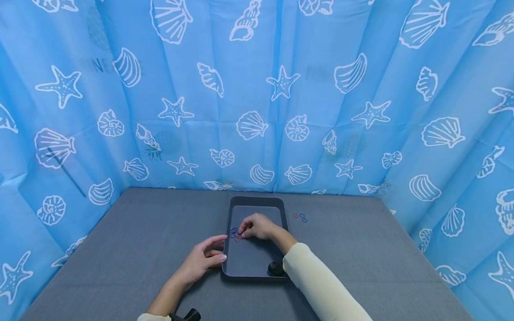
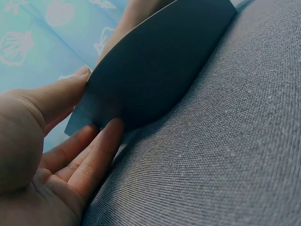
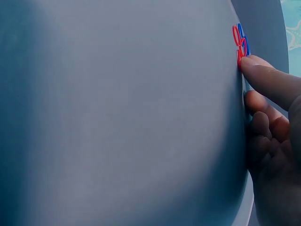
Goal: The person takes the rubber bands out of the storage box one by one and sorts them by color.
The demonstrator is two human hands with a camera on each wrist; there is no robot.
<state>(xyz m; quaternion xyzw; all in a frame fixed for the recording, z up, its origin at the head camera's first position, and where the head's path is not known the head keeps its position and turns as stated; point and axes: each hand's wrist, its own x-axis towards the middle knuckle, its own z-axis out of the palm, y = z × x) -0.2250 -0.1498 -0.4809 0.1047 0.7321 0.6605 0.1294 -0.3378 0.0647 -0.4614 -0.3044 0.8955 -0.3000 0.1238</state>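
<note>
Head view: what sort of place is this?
Probably a makeshift recording booth: a shell-print curtain hangs round the back and sides of a grey cloth-topped table, with a tray and small rings set out.

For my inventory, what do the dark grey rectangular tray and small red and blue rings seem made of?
Dark grey rectangular tray: probably matte plastic; thin walls, soft shading. Small red rings and blue rings: maybe rubber or plastic, finish unclear; thin, bright.
</note>
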